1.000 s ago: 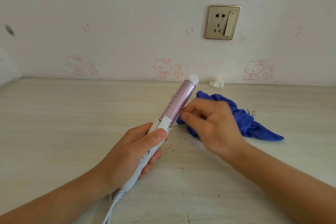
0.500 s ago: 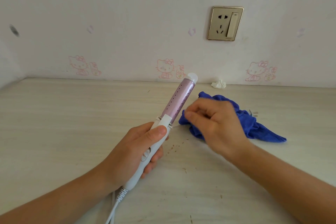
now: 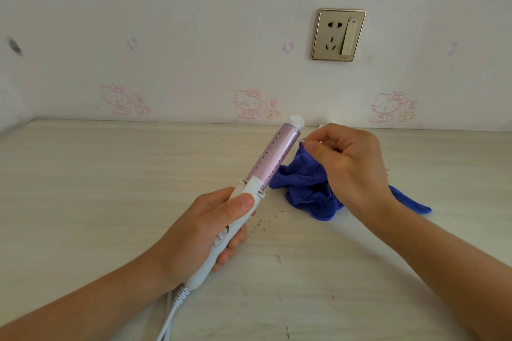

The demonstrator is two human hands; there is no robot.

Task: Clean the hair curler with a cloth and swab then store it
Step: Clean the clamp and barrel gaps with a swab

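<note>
Curler [image 3: 277,158] held up over the counter [image 3: 110,202].
The left hand [image 3: 199,227] had its grip closed on the handle; the right hand [image 3: 352,163] pinched a thin swab [image 3: 304,139] by the barrel, above the cloth [image 3: 304,185].

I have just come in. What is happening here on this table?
A person is cleaning a hair curler with a white plastic handle and a pink metal barrel. The left hand grips the handle and holds the curler tilted above the pale wooden table, barrel pointing away. The right hand is beside the barrel's far end and pinches what seems to be a thin swab, too small to see clearly. A crumpled blue cloth lies on the table below the right hand. The curler is not yet stored.
</note>
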